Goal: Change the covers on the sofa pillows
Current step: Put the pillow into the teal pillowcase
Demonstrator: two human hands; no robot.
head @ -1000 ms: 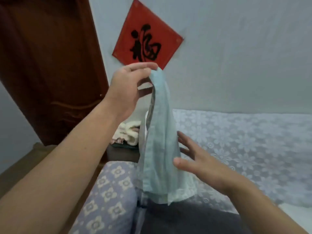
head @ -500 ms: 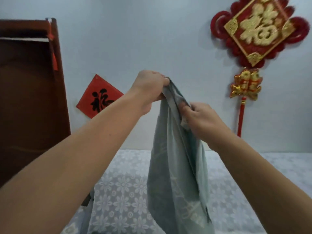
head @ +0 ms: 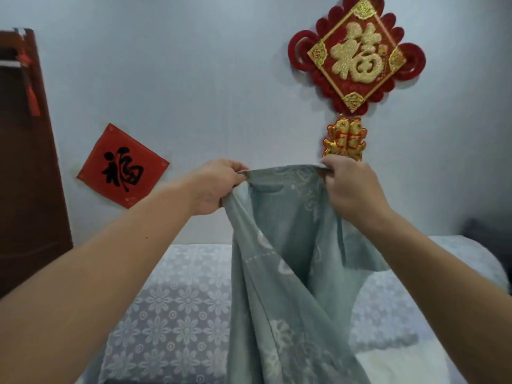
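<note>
Pillow cover, the grey-green patterned one, hangs in front of me at chest height over the sofa, and I hold it up like this so its own weight pulls the folds out and I can find which edge is the opening. Below it the sofa is draped in a white lace throw with a flower pattern, and the lower part of the cloth drops down out of view toward it; I cannot see whether it touches. No pillow shows, so I judge the stuffing step is not yet begun. The top hem runs nearly level between my fists, slack in the middle, while the left side bunches into a long diagonal fold and the right side falls in a shorter flap. Both my arms reach forward and slightly up, forearms bare. My left hand is closed round a gathered corner, knuckles up, thumb side toward the cloth. My right hand pinches the other end of the hem, fingers curled over the edge, just under the red and gold wall ornament.
</note>
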